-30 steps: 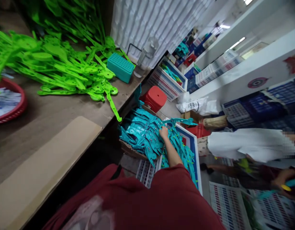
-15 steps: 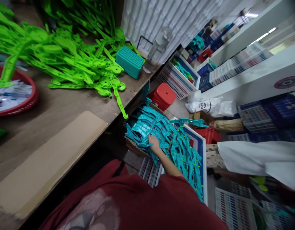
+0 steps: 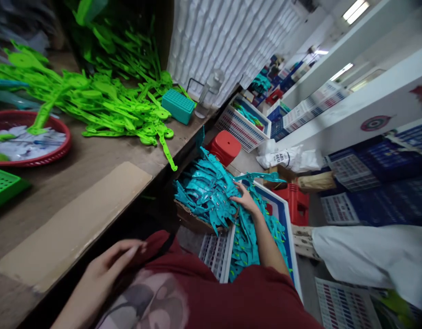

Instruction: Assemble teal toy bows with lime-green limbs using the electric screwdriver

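My right hand (image 3: pixel 245 200) rests at the right edge of a heap of teal plastic parts (image 3: pixel 207 187), thumb and fingers apart, with nothing plainly gripped. The heap fills a cardboard box (image 3: pixel 193 218) below the table edge. Under my right forearm, more teal parts (image 3: pixel 245 249) with small yellow-green bits lie in a white-rimmed crate (image 3: pixel 288 249). My left hand (image 3: pixel 106 265) hovers in front of my shirt near the table edge, fingers stretched out and holding nothing visible.
Bright green plastic parts (image 3: pixel 108 105) are piled on the table beside a teal perforated block (image 3: pixel 178 106), a clear bottle (image 3: pixel 209 93) and a red basket (image 3: pixel 60 148). Cardboard (image 3: pixel 77 224) lies along the table's front. A red stool (image 3: pixel 226 147) stands beyond the box.
My right hand has moved right across the teal heap, from its front left to its right edge, and its fingers have spread. My left hand has come into view at the lower left.
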`<state>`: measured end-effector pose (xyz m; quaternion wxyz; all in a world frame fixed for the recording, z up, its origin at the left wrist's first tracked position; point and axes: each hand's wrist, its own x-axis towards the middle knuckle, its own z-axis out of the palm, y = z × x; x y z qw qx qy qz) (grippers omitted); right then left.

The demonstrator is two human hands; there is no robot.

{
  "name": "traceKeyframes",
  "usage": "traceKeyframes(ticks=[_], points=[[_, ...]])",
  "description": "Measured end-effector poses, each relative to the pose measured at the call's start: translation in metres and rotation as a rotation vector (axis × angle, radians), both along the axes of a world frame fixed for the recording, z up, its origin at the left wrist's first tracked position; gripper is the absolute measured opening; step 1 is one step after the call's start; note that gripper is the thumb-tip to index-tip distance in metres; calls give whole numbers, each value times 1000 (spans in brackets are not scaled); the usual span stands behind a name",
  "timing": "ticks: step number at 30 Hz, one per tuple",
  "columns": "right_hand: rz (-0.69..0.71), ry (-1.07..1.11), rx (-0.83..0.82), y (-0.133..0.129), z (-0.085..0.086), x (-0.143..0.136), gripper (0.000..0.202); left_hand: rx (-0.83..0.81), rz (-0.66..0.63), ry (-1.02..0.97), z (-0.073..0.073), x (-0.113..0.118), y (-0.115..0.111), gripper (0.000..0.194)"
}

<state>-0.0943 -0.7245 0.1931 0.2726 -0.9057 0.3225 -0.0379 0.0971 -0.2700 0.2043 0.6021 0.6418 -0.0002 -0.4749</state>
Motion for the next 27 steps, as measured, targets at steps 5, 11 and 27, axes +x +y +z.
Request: traceKeyframes(ticks=[5,11,27], points=[[230,-144,103,41,61,18,81,-359,-67,566,-11,-1,-91,32],[1003,-14,32,135,113,70,79,-768,-227,734,2,26,-122,65],[1472,-462,-355,206,108,188,76,-597,865,-202,90,73,102,16]])
